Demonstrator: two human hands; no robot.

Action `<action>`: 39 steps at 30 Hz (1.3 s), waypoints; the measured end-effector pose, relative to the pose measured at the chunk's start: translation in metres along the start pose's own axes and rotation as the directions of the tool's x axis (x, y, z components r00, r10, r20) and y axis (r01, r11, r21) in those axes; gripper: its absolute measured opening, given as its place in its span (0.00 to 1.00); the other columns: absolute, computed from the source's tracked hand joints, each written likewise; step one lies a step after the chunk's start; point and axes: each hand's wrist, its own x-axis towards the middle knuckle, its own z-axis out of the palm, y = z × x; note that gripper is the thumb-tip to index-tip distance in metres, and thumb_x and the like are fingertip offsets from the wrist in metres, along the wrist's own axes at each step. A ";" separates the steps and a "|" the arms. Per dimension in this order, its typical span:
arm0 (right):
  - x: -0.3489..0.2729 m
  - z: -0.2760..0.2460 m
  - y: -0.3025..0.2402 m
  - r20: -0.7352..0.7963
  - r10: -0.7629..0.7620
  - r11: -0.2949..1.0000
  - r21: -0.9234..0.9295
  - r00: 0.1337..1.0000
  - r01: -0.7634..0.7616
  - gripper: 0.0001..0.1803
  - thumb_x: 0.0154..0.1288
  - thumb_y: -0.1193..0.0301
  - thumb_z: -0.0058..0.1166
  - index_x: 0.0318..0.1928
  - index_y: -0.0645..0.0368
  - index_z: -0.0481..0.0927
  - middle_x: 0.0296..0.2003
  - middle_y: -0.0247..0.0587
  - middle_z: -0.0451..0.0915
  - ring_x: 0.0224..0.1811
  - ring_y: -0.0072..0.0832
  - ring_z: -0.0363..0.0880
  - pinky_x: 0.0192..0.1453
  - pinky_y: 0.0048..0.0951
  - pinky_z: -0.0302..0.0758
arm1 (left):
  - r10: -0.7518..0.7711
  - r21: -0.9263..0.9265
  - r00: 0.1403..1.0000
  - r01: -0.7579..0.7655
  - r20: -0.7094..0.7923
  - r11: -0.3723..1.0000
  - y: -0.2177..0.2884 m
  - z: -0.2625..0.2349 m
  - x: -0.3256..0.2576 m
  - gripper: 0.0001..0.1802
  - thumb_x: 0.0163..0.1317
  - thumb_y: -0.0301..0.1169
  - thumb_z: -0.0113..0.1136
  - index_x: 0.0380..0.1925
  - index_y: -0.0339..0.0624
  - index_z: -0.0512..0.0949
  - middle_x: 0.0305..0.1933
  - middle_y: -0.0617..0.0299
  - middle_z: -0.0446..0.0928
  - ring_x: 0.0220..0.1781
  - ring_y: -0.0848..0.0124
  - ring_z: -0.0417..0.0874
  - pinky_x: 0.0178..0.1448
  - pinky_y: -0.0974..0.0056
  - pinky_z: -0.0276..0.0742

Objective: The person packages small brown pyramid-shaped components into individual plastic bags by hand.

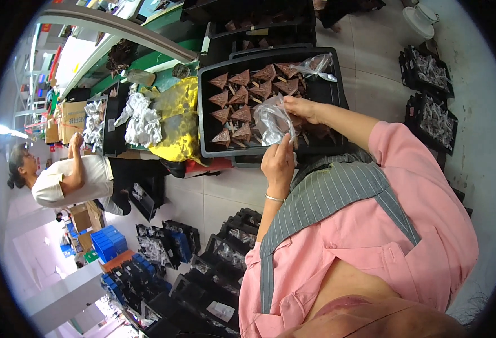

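Observation:
Over the black tray (207, 121) in front of me, both hands are at a clear plastic bag (271, 125). My left hand (279, 162), a bangle on its wrist, pinches the bag's near edge. My right hand (304, 110) is closed at its far right side; its fingers are partly hidden, and I cannot tell whether it also grips a piece. Several brown pointed pieces with light sticks (220, 99) lie in rows in the tray. At the tray's far right corner lies another clear bag (318, 66).
Left of the tray are a yellow stained cloth (177, 118) and crumpled white wrapping (141, 121) on a green bench. A person in a light shirt (76, 177) works further left. Black crates of bagged items (225, 250) stand on the floor behind, with more crates (431, 121) at the right wall.

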 end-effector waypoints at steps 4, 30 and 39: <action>-0.019 0.019 0.000 0.065 0.068 0.998 0.006 0.996 -0.068 0.23 0.59 0.66 0.52 0.55 0.55 0.66 0.44 0.38 0.73 0.44 0.27 0.72 0.44 0.34 0.73 | -0.211 -0.111 0.973 0.220 0.088 0.969 0.006 0.004 0.001 0.18 0.51 0.33 0.61 0.44 0.44 0.76 0.26 0.54 0.75 0.27 0.59 0.77 0.31 0.62 0.72; -0.004 -0.005 -0.002 0.014 -0.662 0.720 -0.265 0.750 0.641 0.12 0.67 0.65 0.43 0.33 0.62 0.71 0.28 0.35 0.77 0.33 0.21 0.73 0.43 0.27 0.70 | -0.545 -0.587 0.820 0.531 0.174 0.612 -0.052 -0.013 -0.004 0.10 0.58 0.26 0.53 0.39 0.34 0.75 0.33 0.62 0.75 0.35 0.75 0.73 0.39 0.71 0.69; -0.080 -0.015 0.002 -0.096 -0.950 0.249 -0.806 0.296 0.537 0.09 0.59 0.69 0.48 0.28 0.61 0.75 0.30 0.39 0.72 0.33 0.36 0.75 0.37 0.29 0.70 | -0.390 -0.604 0.480 0.730 0.786 -0.319 -0.056 -0.013 0.044 0.13 0.59 0.37 0.51 0.39 0.42 0.73 0.32 0.59 0.77 0.28 0.62 0.79 0.30 0.58 0.77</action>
